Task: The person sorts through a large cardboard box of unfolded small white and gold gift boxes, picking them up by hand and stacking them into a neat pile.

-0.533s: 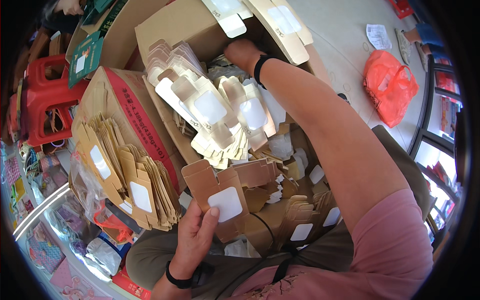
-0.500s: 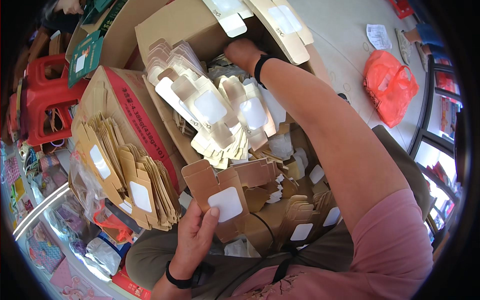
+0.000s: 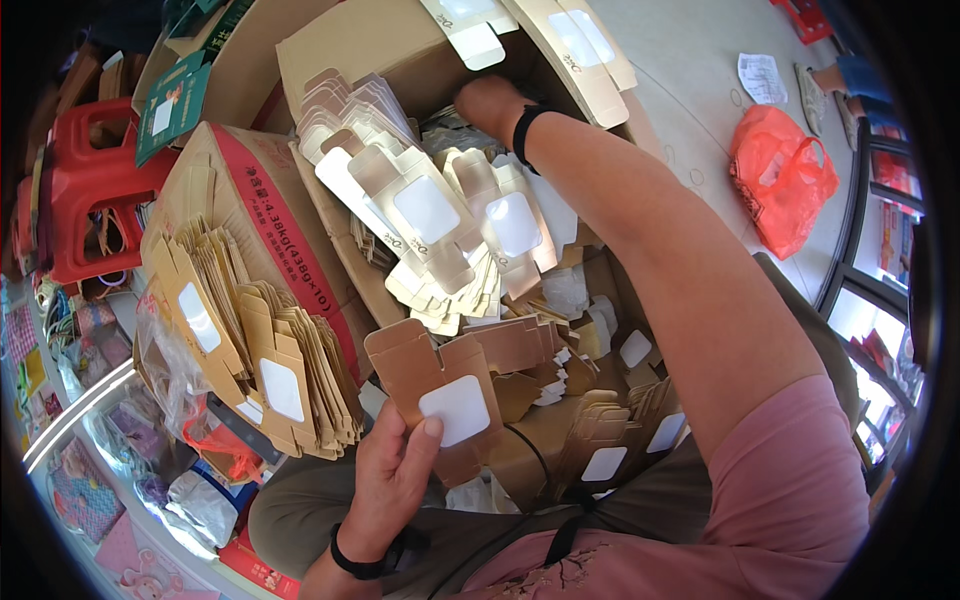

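1. A red plastic stool [image 3: 95, 172] is standing at the left.
2. A green printed card [image 3: 187, 108] is leaning against an open cardboard box [image 3: 262, 55] at the upper left.
3. A red plastic bag [image 3: 785, 185] is slumping on the pale floor [image 3: 690, 110].
4. A white paper sheet [image 3: 763, 80] is lying near it.
5. Another person's shoe [image 3: 812, 100] is resting beside the sheet.
6. A black frame [image 3: 846, 267] is running along the right.

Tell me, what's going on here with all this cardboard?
A seated person is handling flattened cartons. The left hand pinches one brown carton with a white patch. The right hand is inside a big open box; its fingers are hidden, so any grip there can't be told. Pale cartons are piled nearby, and a brown stack stands at the left.
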The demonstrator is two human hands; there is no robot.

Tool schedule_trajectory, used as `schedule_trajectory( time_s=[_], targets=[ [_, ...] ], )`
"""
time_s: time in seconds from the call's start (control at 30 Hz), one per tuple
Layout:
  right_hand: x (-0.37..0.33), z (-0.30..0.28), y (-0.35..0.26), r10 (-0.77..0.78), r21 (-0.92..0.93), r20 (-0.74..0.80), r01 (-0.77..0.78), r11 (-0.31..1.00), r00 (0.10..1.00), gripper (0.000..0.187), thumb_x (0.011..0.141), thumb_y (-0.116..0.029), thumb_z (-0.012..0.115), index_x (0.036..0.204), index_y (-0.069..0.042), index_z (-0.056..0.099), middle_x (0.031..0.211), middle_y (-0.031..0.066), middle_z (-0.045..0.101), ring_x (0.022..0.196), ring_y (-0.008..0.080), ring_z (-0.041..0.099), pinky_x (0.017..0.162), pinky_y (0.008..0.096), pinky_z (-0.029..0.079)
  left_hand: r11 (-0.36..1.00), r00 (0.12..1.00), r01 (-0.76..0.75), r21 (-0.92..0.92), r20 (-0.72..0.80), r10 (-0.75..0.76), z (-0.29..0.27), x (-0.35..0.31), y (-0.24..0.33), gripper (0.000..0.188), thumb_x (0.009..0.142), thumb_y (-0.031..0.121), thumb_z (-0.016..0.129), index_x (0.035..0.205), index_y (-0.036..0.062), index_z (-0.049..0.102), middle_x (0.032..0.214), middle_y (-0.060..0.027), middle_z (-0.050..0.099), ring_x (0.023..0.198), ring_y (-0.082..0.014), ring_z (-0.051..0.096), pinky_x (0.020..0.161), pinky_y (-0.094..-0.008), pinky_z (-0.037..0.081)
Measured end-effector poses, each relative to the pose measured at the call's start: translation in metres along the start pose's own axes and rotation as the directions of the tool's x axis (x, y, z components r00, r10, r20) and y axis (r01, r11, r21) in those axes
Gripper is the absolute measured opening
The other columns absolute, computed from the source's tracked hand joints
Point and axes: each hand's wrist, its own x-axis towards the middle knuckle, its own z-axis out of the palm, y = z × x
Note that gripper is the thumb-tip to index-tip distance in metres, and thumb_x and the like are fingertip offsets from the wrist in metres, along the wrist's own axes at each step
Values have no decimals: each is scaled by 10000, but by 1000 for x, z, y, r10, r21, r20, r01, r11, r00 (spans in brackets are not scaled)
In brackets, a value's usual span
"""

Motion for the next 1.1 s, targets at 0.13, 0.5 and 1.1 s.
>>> schedule_trajectory(
  time_s=[0.13,0.5,1.1],
  targets=[
    [2,0,3,-5,-54,50,8,999,999,206,857,-90,568,903,-97,768,982,124,733,924,288,716,790,396,579,1000,1000,-10,-15,6,10,-1,0,-1,296,1034,213,536,1260,22,540,1012,8,601,852,-69,532,752,-230,455],
    [-13,-9,7,-103,-93,-130,91,991,986,168,820,-73,583,824,-89,749,856,131,728,817,299,714,706,396,573,998,998,-61,-10,19,61,1,-10,6,298,1036,206,531,1269,20,538,1048,6,606,894,-62,539,779,-236,466],
    [-17,-35,-17,101,-233,225,-48,971,969,197,873,-182,624,1015,-164,760,1078,76,728,998,254,689,849,399,509,991,997,-71,110,-9,72,2,-11,4,234,1014,170,548,1178,4,553,911,-66,653,798,-86,570,720,-266,492]
  ],
)
